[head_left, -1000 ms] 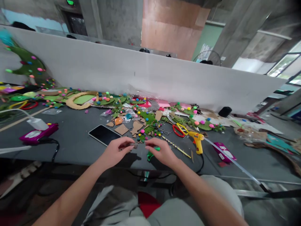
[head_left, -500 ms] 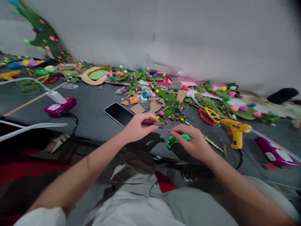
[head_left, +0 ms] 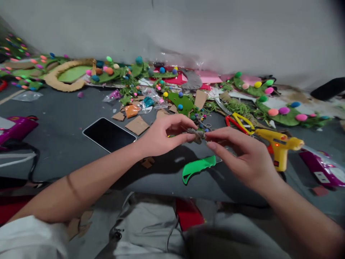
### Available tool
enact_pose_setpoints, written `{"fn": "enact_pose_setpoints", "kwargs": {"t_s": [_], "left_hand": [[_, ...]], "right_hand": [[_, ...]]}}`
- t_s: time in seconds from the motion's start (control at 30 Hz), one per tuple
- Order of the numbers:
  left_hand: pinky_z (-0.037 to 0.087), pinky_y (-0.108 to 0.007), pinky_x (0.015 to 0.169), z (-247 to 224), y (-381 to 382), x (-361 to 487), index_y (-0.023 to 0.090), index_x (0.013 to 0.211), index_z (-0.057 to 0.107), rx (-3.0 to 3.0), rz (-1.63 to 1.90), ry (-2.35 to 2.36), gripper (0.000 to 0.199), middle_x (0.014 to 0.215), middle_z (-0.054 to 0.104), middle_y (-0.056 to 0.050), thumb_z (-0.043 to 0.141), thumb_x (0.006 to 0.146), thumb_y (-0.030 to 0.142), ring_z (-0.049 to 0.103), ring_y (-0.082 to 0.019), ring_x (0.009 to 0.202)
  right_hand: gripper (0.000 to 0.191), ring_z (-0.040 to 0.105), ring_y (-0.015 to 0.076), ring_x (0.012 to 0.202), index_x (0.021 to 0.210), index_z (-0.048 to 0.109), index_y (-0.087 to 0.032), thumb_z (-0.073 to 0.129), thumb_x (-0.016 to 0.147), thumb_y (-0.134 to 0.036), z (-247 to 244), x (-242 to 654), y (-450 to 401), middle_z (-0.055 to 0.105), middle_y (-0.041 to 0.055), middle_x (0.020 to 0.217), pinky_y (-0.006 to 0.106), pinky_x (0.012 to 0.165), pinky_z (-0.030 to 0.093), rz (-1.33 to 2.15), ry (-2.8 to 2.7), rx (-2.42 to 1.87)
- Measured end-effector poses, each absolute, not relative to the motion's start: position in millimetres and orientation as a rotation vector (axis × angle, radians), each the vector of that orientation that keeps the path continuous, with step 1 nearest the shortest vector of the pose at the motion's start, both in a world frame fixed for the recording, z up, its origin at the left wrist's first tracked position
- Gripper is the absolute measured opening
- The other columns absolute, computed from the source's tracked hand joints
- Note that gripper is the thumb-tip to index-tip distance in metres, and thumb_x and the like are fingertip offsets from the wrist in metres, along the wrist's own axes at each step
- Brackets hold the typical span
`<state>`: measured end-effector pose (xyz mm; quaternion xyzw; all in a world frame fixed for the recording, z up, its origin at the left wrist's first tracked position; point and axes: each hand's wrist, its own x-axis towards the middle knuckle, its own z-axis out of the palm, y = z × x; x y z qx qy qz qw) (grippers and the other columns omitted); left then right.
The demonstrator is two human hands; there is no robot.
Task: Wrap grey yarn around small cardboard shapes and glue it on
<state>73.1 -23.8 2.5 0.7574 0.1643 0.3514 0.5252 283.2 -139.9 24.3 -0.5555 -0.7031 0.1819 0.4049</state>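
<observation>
Between thumb and fingers, my left hand (head_left: 163, 136) pinches a small grey-green bundle (head_left: 198, 135) that looks stringy; its exact kind I cannot make out. The fingertips of my right hand (head_left: 246, 158) are closed at the bundle's right end. Both hands hover over the dark table. Below them lies a green utility knife (head_left: 198, 167), its blade end toward my right hand. A phone (head_left: 107, 133) with a dark screen lies flat beside my left wrist. To the right of my right hand is a yellow hot glue gun (head_left: 281, 145) with a red light lit.
Scissors with red and yellow handles (head_left: 242, 124) lie near the glue gun. Cardboard scraps (head_left: 137, 125), small bags of colored bits and green felt pieces with pompoms (head_left: 285, 113) line the back by the wall. Purple power strips (head_left: 320, 167) sit at either side.
The view has shifted right and closer. My right hand has come in to meet the bundle held by my left. The green knife now shows almost whole.
</observation>
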Motion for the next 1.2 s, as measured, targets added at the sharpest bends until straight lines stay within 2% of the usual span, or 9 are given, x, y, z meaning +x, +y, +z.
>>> {"fn": "enact_pose_setpoints", "kwargs": {"t_s": [0.23,0.37,0.47,0.53,0.67,0.83,1.07,1.2], "left_hand": [[0.059,-0.017,0.067,-1.9,-26.0,67.3,0.018,0.104,0.072,1.771,0.799,0.506,0.021,0.098,0.078,-0.005,0.079,0.085,0.024,0.076,-0.013,0.084],[0.061,-0.018,0.072,4.0,-18.3,61.0,0.02,0.103,0.073,1.862,0.772,0.522,0.017,0.099,0.078,-0.003,0.077,0.086,0.02,0.076,-0.013,0.087],[0.063,-0.021,0.076,9.2,-2.5,49.5,0.02,0.104,0.072,1.912,0.709,0.507,0.018,0.092,0.079,-0.001,0.076,0.086,0.018,0.077,-0.014,0.083],[0.063,-0.021,0.072,9.2,8.9,40.3,0.02,0.103,0.073,1.947,0.765,0.566,0.019,0.093,0.079,-0.002,0.078,0.085,0.019,0.077,-0.015,0.082],[0.058,-0.018,0.06,-2.0,22.2,25.7,0.02,0.101,0.074,1.901,0.755,0.606,0.019,0.081,0.077,-0.001,0.079,0.083,0.019,0.074,-0.013,0.07],[0.059,-0.016,0.067,-17.1,22.9,19.7,0.018,0.102,0.073,1.804,0.652,0.563,0.018,0.087,0.079,-0.002,0.076,0.085,0.017,0.076,-0.011,0.076],[0.062,-0.021,0.071,-25.9,27.3,20.0,0.016,0.104,0.072,1.671,0.603,0.527,0.018,0.09,0.08,-0.004,0.075,0.086,0.018,0.077,-0.014,0.08],[0.063,-0.024,0.07,-27.6,28.6,20.0,0.017,0.103,0.073,1.689,0.608,0.491,0.018,0.09,0.079,-0.004,0.076,0.086,0.02,0.077,-0.016,0.078]], "right_hand": [[0.015,0.071,0.0161,0.09,0.106,0.075,-0.024,0.069,0.093,-0.019,30.5,269.6,-131.4,0.078,0.0014,0.102,0.029,0.079,0.058,0.416,-1.79,-1.379],[0.017,0.071,0.0159,0.091,0.107,0.075,-0.024,0.07,0.092,-0.018,25.2,272.9,-130.3,0.077,0.0011,0.104,0.028,0.082,0.058,0.39,-1.786,-1.438],[0.019,0.071,0.0161,0.091,0.108,0.076,-0.025,0.071,0.091,-0.018,19.3,276.0,-129.9,0.077,0.0011,0.105,0.027,0.08,0.057,0.374,-1.746,-1.51],[0.02,0.071,0.0169,0.093,0.109,0.076,-0.025,0.071,0.091,-0.018,16.1,275.3,-128.7,0.077,0.0014,0.106,0.028,0.082,0.058,0.383,-1.753,-1.519],[0.021,0.072,0.0183,0.096,0.111,0.075,-0.025,0.068,0.092,-0.018,9.6,266.7,-123.3,0.078,0.003,0.109,0.031,0.085,0.059,0.441,-1.818,-1.475],[0.023,0.074,0.0194,0.098,0.114,0.075,-0.026,0.068,0.093,-0.02,2.9,247.8,-106.8,0.078,0.0032,0.111,0.031,0.086,0.06,0.499,-1.85,-1.471],[0.021,0.075,0.0156,0.093,0.112,0.076,-0.026,0.068,0.093,-0.02,3.8,227.6,-77.4,0.08,-0.0004,0.107,0.028,0.087,0.061,0.525,-1.87,-1.427],[0.027,0.077,0.0172,0.092,0.115,0.076,-0.029,0.069,0.092,-0.018,-2.1,231.0,-82.4,0.08,-0.0008,0.109,0.029,0.085,0.062,0.454,-1.895,-1.443]]}}
